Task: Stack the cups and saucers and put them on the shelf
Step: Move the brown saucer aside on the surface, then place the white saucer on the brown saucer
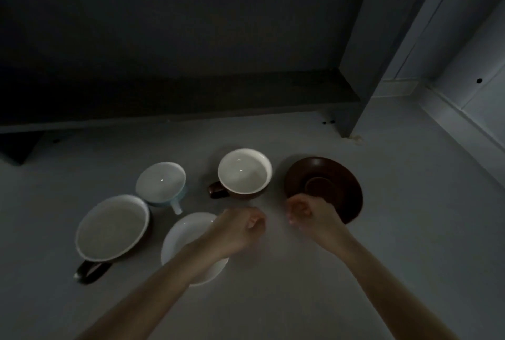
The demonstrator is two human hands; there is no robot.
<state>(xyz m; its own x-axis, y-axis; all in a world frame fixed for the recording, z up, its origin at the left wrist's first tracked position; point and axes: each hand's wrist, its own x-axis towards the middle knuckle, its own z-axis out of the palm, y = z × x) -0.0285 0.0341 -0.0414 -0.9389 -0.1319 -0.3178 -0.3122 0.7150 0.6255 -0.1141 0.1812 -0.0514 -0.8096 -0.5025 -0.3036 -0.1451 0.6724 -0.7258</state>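
Observation:
On the pale floor stand three cups and two saucers. A brown cup with a white inside sits in the middle, its handle to the left. Left of it is a light blue cup. A large dark cup stands at the near left. A white saucer lies partly under my left forearm. A brown saucer lies at the right. My left hand hovers curled and holds nothing. My right hand is curled at the brown saucer's near edge; whether it touches the saucer is unclear.
A low dark shelf runs along the back, just above the floor, with a dark upright post at its right end. A pale wall with a skirting runs along the right. The scene is dim.

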